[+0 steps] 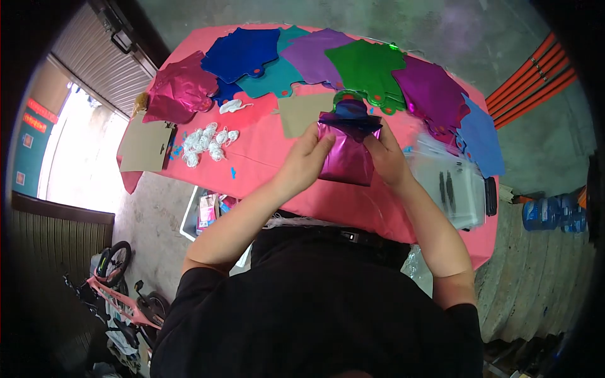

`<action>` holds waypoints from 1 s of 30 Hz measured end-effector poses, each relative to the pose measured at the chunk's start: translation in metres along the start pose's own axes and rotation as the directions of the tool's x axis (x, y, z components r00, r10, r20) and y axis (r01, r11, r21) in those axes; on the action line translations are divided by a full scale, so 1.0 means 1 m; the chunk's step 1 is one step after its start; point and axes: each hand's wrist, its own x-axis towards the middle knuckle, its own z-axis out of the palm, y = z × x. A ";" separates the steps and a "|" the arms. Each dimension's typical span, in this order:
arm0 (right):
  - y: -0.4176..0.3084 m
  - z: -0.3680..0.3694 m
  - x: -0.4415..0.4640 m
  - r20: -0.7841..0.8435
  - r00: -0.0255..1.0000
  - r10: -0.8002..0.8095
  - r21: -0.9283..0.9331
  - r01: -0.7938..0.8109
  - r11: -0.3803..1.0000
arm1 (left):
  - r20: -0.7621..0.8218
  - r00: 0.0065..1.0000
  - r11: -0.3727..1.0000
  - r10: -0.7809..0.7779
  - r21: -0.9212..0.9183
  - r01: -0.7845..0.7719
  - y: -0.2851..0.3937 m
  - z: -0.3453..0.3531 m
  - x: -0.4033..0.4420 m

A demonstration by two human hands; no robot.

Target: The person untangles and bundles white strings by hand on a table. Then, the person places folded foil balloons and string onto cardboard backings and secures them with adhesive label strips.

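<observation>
Both hands grip a folded bundle of shiny foil balloons (345, 151) over the near side of the table. Magenta foil faces me, with dark blue and green foil showing at its top. My left hand (307, 156) pinches the left edge, thumb on the front. My right hand (387, 154) holds the right edge, thumb near the upper corner. The fingers behind the bundle are hidden. A brown cardboard sheet (305, 114) lies just beyond my left hand. Flat stacks of foil balloons line the far edge, among them a green stack (365, 66) and a blue stack (242, 53).
The pink-covered table (265, 151) bears white string bundles (205, 143) and another cardboard piece (144, 145) at left. Clear plastic bags (460, 195) lie at right. Below the table's left side stands a white bin (191, 217). A pink bicycle (120, 299) and water jugs (542, 214) are on the floor.
</observation>
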 end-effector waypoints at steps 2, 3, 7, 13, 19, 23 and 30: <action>-0.002 -0.002 -0.003 0.014 1.000 -0.003 0.020 0.002 1.000 | 0.002 0.998 0.989 0.062 0.137 -0.062 -0.002 0.002 -0.002; -0.004 -0.003 -0.005 0.028 1.000 -0.007 0.040 0.006 0.999 | 0.002 0.998 0.989 0.061 0.136 -0.061 -0.001 0.002 -0.001; -0.012 0.007 -0.012 -0.029 0.994 0.101 0.168 -0.095 0.981 | -0.018 0.995 0.977 -0.101 -0.189 0.096 0.008 -0.002 0.001; -0.020 0.003 -0.013 -0.014 0.939 0.344 0.343 -0.319 0.884 | 0.037 0.980 0.952 -0.194 -0.233 0.197 0.002 -0.027 -0.004; -0.015 0.002 -0.019 0.033 0.981 0.190 0.261 -0.192 0.946 | 0.142 0.971 0.872 -0.194 -0.429 0.237 0.002 -0.028 -0.011; -0.015 0.003 -0.024 0.039 0.999 0.036 0.014 -0.036 0.999 | 0.253 0.956 0.857 -0.149 -0.449 0.253 0.000 -0.028 -0.013; -0.026 0.007 -0.035 0.088 0.995 -0.042 -0.143 0.055 0.988 | -0.007 0.874 0.863 -0.485 -0.164 0.478 0.026 -0.010 -0.022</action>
